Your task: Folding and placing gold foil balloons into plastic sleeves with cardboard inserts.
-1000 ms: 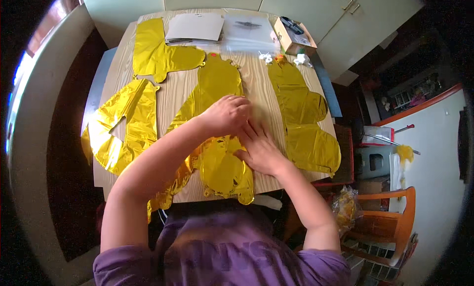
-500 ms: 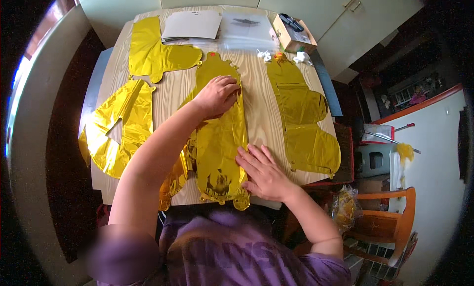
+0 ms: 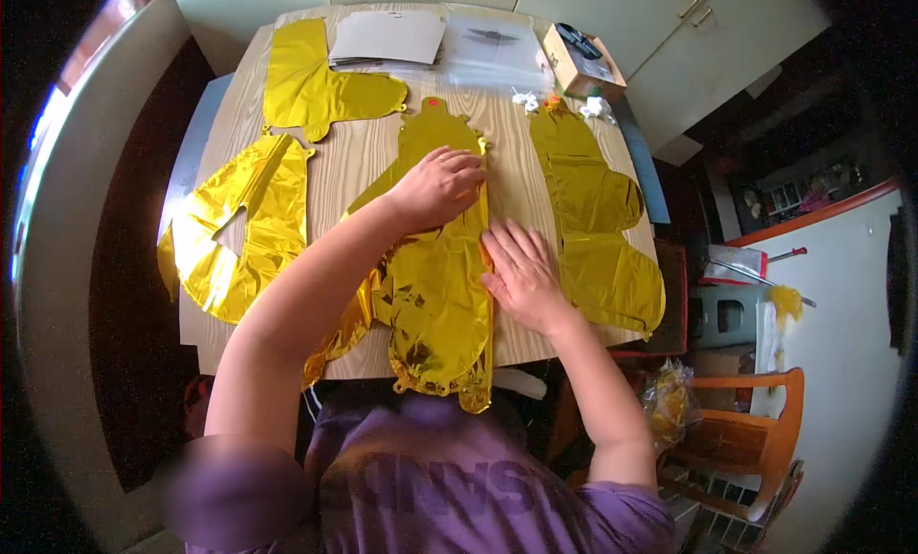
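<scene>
A flat, deflated gold foil balloon lies lengthwise on the wooden table in front of me. My left hand reaches across its upper half, fingers bent and closed at its right edge, where the foil looks folded into a narrow strip. Further down that edge, my right hand lies with fingers stretched out, fingertips touching the foil and palm toward the table. Part of the balloon's left side is hidden under my left forearm.
More flat gold foil balloons lie around: an L-like one far left, one with a triangular hole at left, and a double-lobed one at right. Behind are white cards, clear plastic sleeves and a wooden box.
My right hand has slid away from me up the balloon's right edge. My left hand stays at the upper part of that edge. The whole view has shifted slightly.
</scene>
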`<state>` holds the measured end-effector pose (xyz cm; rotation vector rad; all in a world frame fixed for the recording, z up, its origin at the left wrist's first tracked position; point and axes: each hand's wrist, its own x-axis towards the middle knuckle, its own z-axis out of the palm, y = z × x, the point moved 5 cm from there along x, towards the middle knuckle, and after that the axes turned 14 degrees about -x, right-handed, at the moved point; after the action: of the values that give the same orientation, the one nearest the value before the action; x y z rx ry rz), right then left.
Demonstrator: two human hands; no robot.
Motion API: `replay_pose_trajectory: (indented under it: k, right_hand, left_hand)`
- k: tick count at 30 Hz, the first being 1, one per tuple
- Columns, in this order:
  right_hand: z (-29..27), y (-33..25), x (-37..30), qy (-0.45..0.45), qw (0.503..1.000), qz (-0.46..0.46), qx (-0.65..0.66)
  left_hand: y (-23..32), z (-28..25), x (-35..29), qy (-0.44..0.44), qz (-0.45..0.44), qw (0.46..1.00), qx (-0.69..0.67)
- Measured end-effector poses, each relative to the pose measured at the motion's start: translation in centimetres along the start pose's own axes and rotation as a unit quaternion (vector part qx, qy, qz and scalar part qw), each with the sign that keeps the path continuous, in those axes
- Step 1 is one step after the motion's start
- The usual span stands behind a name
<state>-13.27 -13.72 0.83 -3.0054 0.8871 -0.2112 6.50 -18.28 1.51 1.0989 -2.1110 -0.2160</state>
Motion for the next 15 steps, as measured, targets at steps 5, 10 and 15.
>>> replay_pose_trajectory:
  k: [5, 10, 15]
  right_hand:
    - [-0.3, -0.5, -0.6, -0.009, 1.0, -0.007, -0.004]
    - [-0.4, -0.1, -0.6, -0.009, 1.0, -0.005, -0.006]
    - [-0.6, 0.7, -0.8, -0.014, 1.0, 0.002, -0.005]
  left_hand:
    - [-1.2, 1.1, 0.3, -0.006, -0.012, 1.0, -0.029]
    - [-1.5, 0.7, 0.7, 0.022, 0.003, 1.0, -0.007]
    - [-1.6, -3.5, -1.2, 0.029, -0.076, 0.995, -0.051]
